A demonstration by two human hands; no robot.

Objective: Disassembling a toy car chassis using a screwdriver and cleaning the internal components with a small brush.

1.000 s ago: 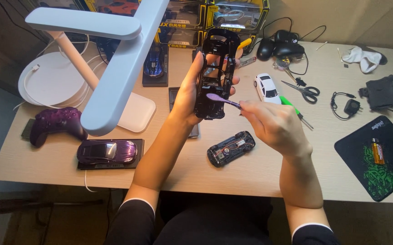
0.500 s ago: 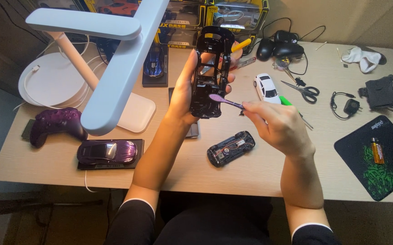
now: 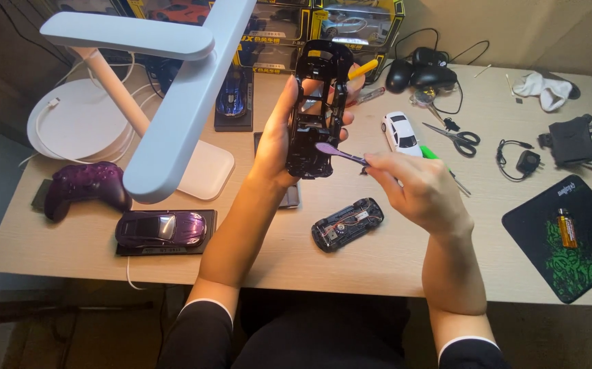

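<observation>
1. Left hand (image 3: 277, 147) closed around a glossy black plastic toy-car body shell (image 3: 316, 109), thumb on one long side, fingers on the other; held up in the air above the middle of the desk (image 3: 255, 260), nearer its far edge.
2. Shell standing almost upright, long axis running from near edge to far edge in the view, one end toward the far edge, the other down by the palm; hollow inner side facing the camera.
3. Right hand (image 3: 419, 191) pinched shut on a slim tool with a flat purple tip (image 3: 340, 154), shaft lying nearly level, tip pointing left and touching the lower end of the shell.
4. Just beneath the hands, flat on the desk: a dark toy-car chassis with wiring (image 3: 348, 224), long axis slanting from lower left to upper right.
5. Beyond the right hand: a small white toy car (image 3: 400, 133), then black-handled scissors (image 3: 454, 137) and two black computer mice (image 3: 419, 74) toward the far edge.
6. Toward the right edge: a black-and-green mat (image 3: 569, 266) carrying an orange battery (image 3: 567, 227).
7. Toward the left: a white desk lamp (image 3: 173, 130), a purple model car on a black base (image 3: 163, 231) by the near edge, and a purple game controller (image 3: 84, 188) close to the left edge.
</observation>
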